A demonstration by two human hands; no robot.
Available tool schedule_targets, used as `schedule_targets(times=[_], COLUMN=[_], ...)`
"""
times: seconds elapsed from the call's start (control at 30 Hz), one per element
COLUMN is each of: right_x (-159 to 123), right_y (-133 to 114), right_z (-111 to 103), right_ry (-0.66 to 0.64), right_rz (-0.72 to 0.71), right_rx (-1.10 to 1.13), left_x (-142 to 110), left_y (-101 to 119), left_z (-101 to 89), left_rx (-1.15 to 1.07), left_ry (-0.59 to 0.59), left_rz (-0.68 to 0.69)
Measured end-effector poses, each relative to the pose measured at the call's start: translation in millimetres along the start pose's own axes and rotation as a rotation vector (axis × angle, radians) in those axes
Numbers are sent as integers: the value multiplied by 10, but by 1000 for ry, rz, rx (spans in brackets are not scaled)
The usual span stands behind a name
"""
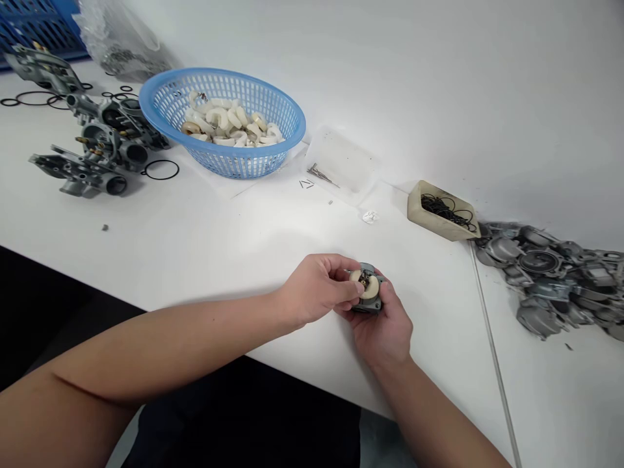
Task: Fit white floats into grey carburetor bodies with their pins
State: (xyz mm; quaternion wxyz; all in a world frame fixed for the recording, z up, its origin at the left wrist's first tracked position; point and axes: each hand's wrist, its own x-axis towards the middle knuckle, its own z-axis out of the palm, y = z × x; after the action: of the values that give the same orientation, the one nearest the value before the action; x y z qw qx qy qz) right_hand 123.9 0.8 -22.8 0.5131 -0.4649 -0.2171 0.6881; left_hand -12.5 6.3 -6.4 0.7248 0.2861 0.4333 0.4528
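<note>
My right hand (385, 328) is wrapped round a grey metal carburetor (377, 304) from the right and below, just above the white table. A cream-coloured, horseshoe-shaped float (371, 288) sits on the carburetor's upturned face, with a small brass part showing in its middle. From the left, my left hand (322, 289) closes its thumb and fingers on the float's left side. Those fingers cover part of the float and the carburetor's left edge. Whether a small pin is also between the fingertips cannot be made out.
A blue basket (221, 154) holds several white floats. Near it are a clear tray (346, 159) with thin metal pins and a cream box (433, 224) of black rubber rings. Carburetors (102, 146) stand at left among O-rings (162, 170); more carburetors (546, 273) are piled at right.
</note>
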Motion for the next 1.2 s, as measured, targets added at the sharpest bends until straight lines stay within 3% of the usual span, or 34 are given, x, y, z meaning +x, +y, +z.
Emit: schedule_targets(times=[0.57, 0.73, 1.2], right_x=[-25, -30, -33], right_y=[47, 66, 44], right_z=[-40, -64, -29], right_ry=[-61, -97, -85], right_rz=[-70, -96, -76], right_rx=[-45, -69, -67], left_x=[-50, -38, -34], left_y=[10, 31, 9], left_z=[13, 7, -13], left_rx=[411, 412, 538], left_ry=[169, 158, 142], left_rz=[141, 90, 124])
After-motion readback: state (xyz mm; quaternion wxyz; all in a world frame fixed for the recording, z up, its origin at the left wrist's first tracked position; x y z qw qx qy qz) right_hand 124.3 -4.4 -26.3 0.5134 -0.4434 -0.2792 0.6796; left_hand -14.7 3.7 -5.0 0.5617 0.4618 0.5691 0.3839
